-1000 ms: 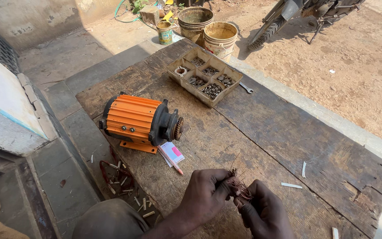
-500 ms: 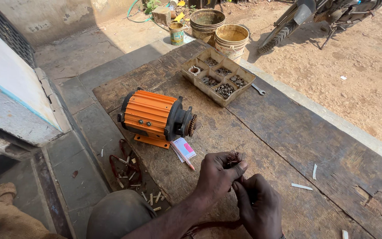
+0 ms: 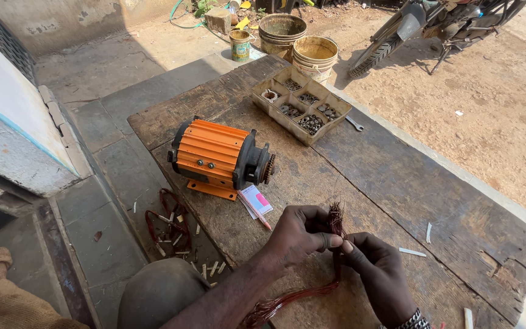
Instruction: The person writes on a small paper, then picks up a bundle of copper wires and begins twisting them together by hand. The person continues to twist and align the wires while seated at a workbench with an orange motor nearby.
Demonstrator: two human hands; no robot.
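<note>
My left hand (image 3: 299,234) and my right hand (image 3: 378,277) meet over the near part of a worn wooden table (image 3: 397,183). Both pinch a bundle of reddish copper wire (image 3: 335,220) whose frayed end stands up between my fingers. The rest of the wire trails down toward my lap (image 3: 287,301). An orange electric motor (image 3: 217,155) with a black end cap lies on its side just beyond my left hand. A small pink and white packet (image 3: 255,200) rests beside it.
A sectioned tray of nuts and washers (image 3: 302,103) sits at the table's far end, a spanner (image 3: 354,123) next to it. Buckets (image 3: 315,55) and a tin (image 3: 239,44) stand behind. Wire scraps (image 3: 168,222) litter the concrete step at left. A motorbike (image 3: 433,24) is parked on sand.
The camera has shifted, so the table sits further right and nearer. My hands have lifted the wire bundle's frayed end more upright between my fingers.
</note>
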